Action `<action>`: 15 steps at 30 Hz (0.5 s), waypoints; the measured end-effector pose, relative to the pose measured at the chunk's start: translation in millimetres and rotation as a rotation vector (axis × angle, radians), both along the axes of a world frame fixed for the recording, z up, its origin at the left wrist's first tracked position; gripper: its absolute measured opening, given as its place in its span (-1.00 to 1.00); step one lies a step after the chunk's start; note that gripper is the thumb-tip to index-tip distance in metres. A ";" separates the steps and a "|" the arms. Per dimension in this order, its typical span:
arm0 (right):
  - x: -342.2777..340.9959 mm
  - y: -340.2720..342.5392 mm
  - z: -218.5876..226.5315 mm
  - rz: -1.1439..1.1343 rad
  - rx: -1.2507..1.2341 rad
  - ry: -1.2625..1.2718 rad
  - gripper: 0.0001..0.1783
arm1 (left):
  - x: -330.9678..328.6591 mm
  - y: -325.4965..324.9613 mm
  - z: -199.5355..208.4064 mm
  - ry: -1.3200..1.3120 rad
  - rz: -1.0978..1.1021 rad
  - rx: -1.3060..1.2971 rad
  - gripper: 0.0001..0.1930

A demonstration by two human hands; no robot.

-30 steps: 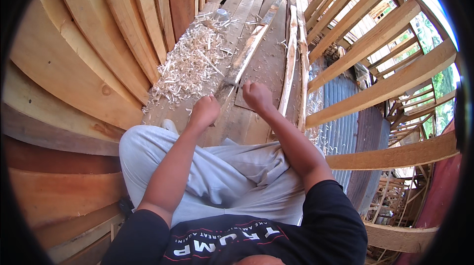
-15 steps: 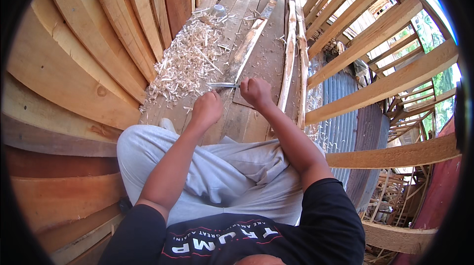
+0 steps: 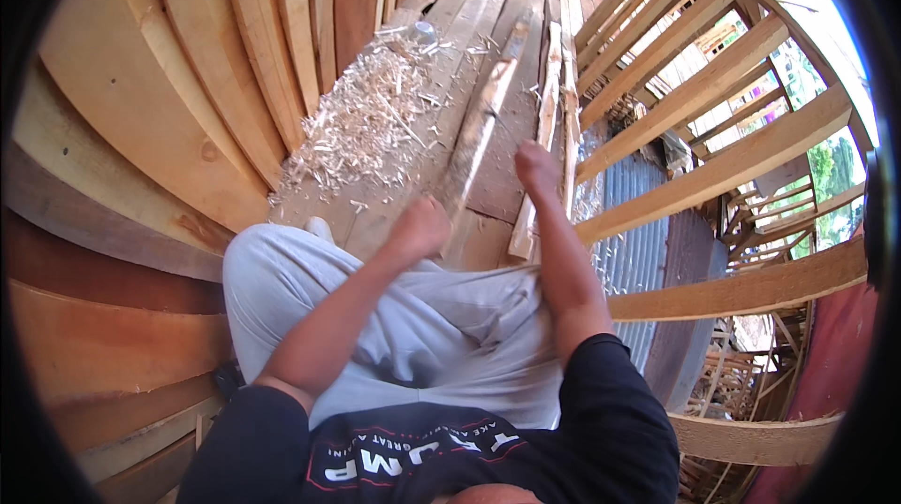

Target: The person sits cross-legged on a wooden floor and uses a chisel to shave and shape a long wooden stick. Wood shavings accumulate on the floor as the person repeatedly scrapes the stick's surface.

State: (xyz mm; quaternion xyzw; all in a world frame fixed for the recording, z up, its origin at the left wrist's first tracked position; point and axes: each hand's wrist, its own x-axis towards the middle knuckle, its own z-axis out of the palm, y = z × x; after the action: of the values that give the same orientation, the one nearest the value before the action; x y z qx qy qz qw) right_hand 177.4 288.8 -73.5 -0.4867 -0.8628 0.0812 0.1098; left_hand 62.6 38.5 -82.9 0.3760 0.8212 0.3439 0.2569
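A long strip of wood (image 3: 476, 133), pale on its shaved part and darker with bark at the ends, lies on the plank floor and slants toward me. My left hand (image 3: 424, 227) is closed at its near end, a little blurred. To the right and farther off, my right hand (image 3: 537, 164) is a fist beside a second pale strip (image 3: 548, 110). Half a second ago a knife stuck out from that fist; its blade cannot be made out now against the floor.
Curled wood shavings (image 3: 361, 119) are heaped left of the strip, with a small clear cup (image 3: 423, 32) behind them. Upright boards (image 3: 141, 138) line the left side. Slatted wooden rails (image 3: 713, 161) stand on the right, above corrugated metal sheets (image 3: 631, 199).
My right hand has moved right, off the strip, and the blade has gone from sight. My left hand has shifted right and nearer to me. The view has tilted slightly.
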 end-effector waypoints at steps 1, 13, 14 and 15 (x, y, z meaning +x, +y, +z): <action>-3.3 -7.5 8.6 -0.019 -0.027 -0.081 -0.38 | -3.4 -2.5 -22.8 0.166 -0.051 0.046 -0.52; -47.9 -95.3 17.4 0.199 -0.009 0.057 -0.48 | -28.7 0.5 38.2 0.015 0.054 -0.097 -0.51; -50.2 -98.2 17.0 0.208 0.027 0.087 -0.49 | -30.5 1.4 36.2 0.006 0.068 -0.090 -0.51; -51.6 -101.0 17.0 0.200 0.006 0.097 -0.46 | -33.8 1.6 34.4 -0.003 0.083 -0.082 -0.51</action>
State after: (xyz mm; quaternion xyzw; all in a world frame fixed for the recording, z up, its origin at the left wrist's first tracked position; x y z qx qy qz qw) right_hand 125.8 187.8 -56.5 -0.3934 -0.9010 0.1125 0.1442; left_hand 28.9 40.1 -48.5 0.3303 0.8491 0.3209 0.2587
